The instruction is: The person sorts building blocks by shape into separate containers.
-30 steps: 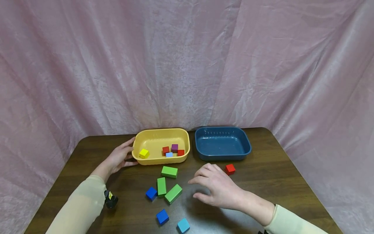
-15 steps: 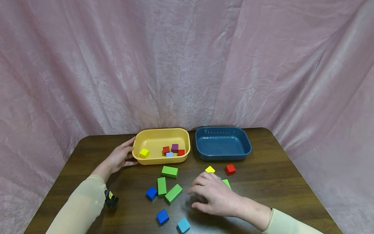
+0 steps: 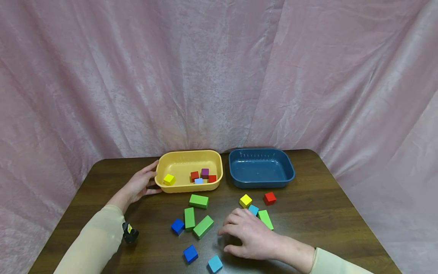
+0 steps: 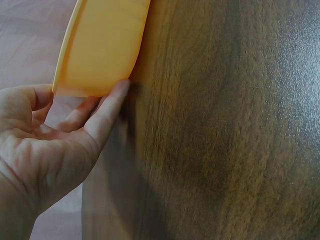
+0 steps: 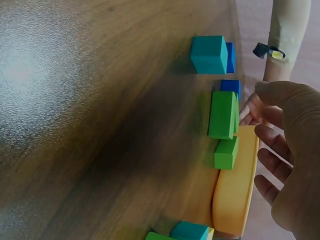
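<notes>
L tray & R tray at rear of table, curtain behind; several blocks in L tray, L hand at its L end; six loose blocks before it; R hand R of these, four more blocks btwn it & R tray

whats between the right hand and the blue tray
The head view shows a cyan block past the right hand, a green block beside it, then a yellow block and a red block before the blue tray.
</notes>
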Tool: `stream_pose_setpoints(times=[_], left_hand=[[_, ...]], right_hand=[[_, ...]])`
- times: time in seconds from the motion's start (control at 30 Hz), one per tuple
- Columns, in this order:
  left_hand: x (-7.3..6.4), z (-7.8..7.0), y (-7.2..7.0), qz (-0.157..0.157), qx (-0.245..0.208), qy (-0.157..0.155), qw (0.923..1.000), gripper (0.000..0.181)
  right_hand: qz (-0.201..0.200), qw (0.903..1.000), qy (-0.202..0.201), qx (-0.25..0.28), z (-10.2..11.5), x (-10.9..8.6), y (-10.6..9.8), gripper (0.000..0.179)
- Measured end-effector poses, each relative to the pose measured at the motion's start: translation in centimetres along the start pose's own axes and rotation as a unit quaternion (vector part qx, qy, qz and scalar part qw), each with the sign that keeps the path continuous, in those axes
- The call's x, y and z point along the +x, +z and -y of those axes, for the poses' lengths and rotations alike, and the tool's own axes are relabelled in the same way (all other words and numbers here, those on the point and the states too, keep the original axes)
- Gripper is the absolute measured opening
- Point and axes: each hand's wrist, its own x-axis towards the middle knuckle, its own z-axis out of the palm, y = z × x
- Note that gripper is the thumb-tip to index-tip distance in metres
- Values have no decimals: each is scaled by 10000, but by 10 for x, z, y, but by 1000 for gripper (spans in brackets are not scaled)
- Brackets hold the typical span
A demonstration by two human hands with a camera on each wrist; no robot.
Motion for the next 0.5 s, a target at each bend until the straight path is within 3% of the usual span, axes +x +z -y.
stream_pose_setpoints(times=[0.5], left_hand=[[-1, 1, 1, -44, 18, 24, 10000, 62]], right_hand=[[236, 9997, -3, -40, -1, -3, 12, 31]])
